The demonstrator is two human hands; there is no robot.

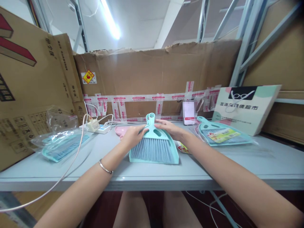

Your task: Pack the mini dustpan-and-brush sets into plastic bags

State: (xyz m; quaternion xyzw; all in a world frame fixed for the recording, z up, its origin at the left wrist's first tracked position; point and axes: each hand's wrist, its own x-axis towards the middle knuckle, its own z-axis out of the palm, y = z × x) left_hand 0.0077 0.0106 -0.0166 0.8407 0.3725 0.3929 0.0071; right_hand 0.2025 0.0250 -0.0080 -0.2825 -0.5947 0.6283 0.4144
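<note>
A mint-green dustpan (175,158) with a matching hand brush (152,147) nested in it is in front of me at the middle of the table, handles pointing away and grey-blue bristles toward me. My left hand (135,135) grips the set's left shoulder, thumb on the front and other fingers mostly hidden. On the opposite side my right hand (170,128) holds the set near the base of the handle, its fingers fairly straight. Behind my left hand lies a pink plastic piece (120,129), partly covered. A colourful label (183,148) shows beside my right wrist.
Bagged green dustpan sets lie at left (57,155) and right (245,138). A power strip (104,129) with a charger and a trailing white cable (79,148) is at left. A phone (189,114) leans against the large carton (152,72). A white box (247,109) stands at right.
</note>
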